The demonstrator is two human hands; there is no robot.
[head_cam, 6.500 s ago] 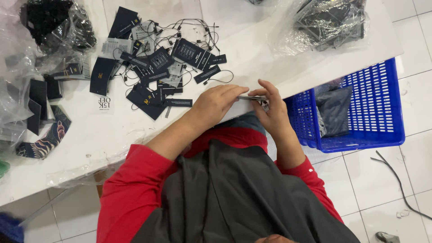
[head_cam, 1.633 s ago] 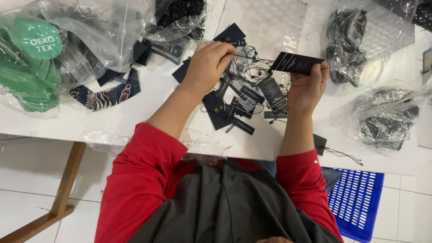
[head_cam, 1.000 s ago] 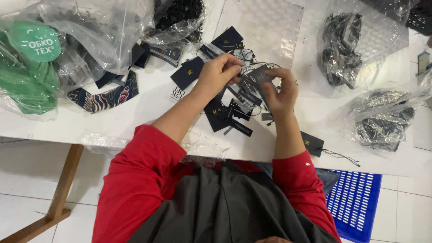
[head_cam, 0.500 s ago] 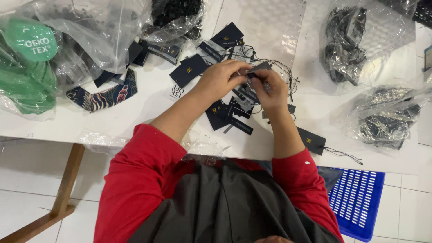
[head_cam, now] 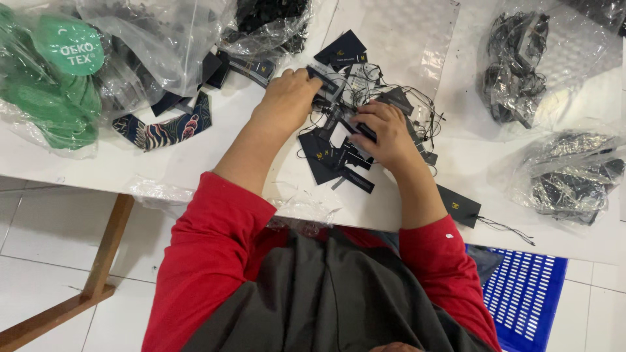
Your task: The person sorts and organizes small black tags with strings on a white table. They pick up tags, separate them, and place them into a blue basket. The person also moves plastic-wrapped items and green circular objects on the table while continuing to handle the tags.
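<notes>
A heap of dark hang tags [head_cam: 339, 153] with thin black strings lies on the white table [head_cam: 215, 146] in front of me. My left hand [head_cam: 290, 98] rests at the heap's upper left, with its fingertips curled on a narrow dark hang tag [head_cam: 324, 78]. To the right, my right hand [head_cam: 386, 135] lies palm down on the heap and pinches a small dark tag [head_cam: 365, 132] between thumb and fingers. One single tag [head_cam: 459, 206] lies apart near the table's front edge.
A plastic bag of green round labels [head_cam: 52, 85] sits at far left, beside patterned dark socks [head_cam: 166, 130]. Clear bags of dark items lie at the back [head_cam: 264, 19] and right [head_cam: 521, 65], [head_cam: 574, 176]. A blue slotted basket [head_cam: 528, 300] stands on the tiled floor at lower right.
Half a second ago both hands held one tag together above the heap. Now they have parted and dropped onto the heap, the left moving up and away, the right staying lower.
</notes>
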